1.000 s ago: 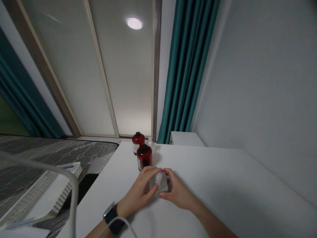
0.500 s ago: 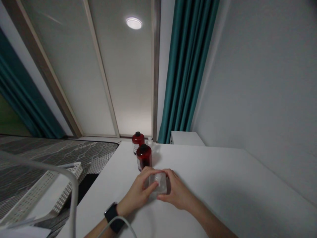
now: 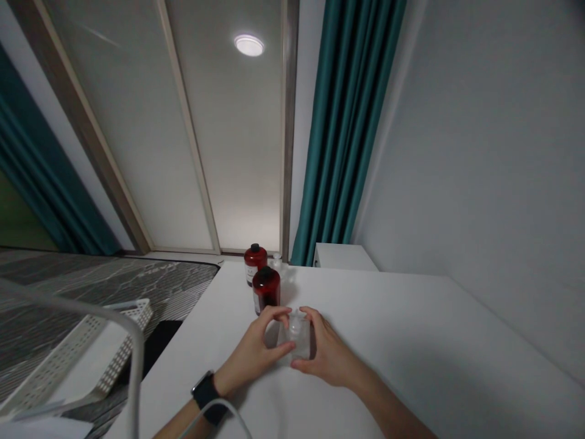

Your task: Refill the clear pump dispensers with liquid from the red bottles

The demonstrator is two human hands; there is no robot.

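Note:
Between my hands, low over the white table (image 3: 365, 317), is a small, see-through, squarish container (image 3: 300, 349). A rounded clear part shows at its upper middle; I cannot make out whether it is a cap or something inside. My left hand (image 3: 256, 350) has its fingers curled at the container's top left, with the thumb across its front. My right hand (image 3: 331, 353) wraps the right side, fingertips at the top and thumb at the bottom. Just beyond my left fingers stands a dark red bottle (image 3: 267, 288) with a black cap.
A second red bottle (image 3: 255, 259) and a small clear bottle (image 3: 276, 262) stand near the table's far edge. To the left, a white perforated basket (image 3: 59, 366) sits below a pale curved bar (image 3: 136, 366). A cable crosses by my left wrist's black watch (image 3: 210, 396).
My left fingertips have lifted and curled back from the container's top edge, and a gap between the two hands' fingertips has widened. The clear rounded part shows more. The bottles stay put.

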